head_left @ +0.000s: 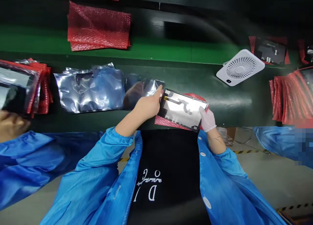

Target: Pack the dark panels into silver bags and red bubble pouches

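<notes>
My right hand [208, 119], in a white glove, grips the right end of a flat display panel [178, 111]. The panel's silver back, with dark flex cable, faces up, and it is tilted. My bare left hand [150, 103] is closed at the panel's left end, pinching the open end of a shiny antistatic bag [137, 88]; whether its fingers also touch the panel is hidden. Beneath the panel lies a red bubble-wrap pouch [168, 122]. More silver antistatic bags [91, 91] lie flat to the left of my left hand.
Red bubble-wrap pouches [99, 28] lie across the green strip behind. A white fan [241, 68] rests at the right rear. Stacks of wrapped panels stand left [41, 85] and right [290, 98]. A co-worker's hand [13, 125] reaches in at left; another blue sleeve [276, 140] shows right.
</notes>
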`<state>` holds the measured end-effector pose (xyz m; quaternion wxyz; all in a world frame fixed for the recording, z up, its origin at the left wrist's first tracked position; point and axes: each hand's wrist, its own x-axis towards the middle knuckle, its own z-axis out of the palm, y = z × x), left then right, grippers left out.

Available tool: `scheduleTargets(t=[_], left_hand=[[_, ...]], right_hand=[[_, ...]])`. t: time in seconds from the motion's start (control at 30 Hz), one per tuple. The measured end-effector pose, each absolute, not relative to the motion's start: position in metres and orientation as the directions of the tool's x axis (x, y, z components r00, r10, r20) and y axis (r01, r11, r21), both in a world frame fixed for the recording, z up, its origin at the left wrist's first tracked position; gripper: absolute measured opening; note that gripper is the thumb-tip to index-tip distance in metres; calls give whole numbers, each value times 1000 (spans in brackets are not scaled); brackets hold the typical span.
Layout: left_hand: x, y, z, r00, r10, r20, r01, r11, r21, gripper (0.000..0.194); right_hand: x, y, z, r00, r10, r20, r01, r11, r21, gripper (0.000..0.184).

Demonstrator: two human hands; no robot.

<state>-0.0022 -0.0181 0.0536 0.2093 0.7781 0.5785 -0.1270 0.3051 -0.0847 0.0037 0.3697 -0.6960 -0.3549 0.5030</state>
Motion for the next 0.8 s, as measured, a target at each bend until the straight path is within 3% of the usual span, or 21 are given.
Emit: scheduleTargets(t=[0.13, 0.3, 0.47, 0.63, 0.73, 0.8], left_hand=[[-25, -19, 35, 340, 831, -440, 937, -260, 233, 77], [-40, -27, 26, 501, 785, -365, 858, -393, 332, 70], [-52, -36, 32, 616, 714, -334, 786, -527, 322, 69], [-39, -35, 48, 617, 720, -318, 770, -468, 434, 70], [-16, -41, 58, 696, 682, -225, 665, -494, 560, 69], [2, -52, 64, 736, 667, -115, 590, -549, 591, 69]], right_hand=[[345, -77, 15, 53, 836, -546, 78, -548, -833, 70], [325, -76, 20, -105, 778, -620, 54, -618, -784, 72], [306, -81, 10, -16, 809, -588, 21, -587, -809, 86], [286, -99, 5, 181, 888, -422, 144, -449, -882, 80], [265, -107, 3, 109, 898, -426, 110, -437, -893, 74], [257, -106, 1, -61, 890, -453, 160, -439, -884, 66]])
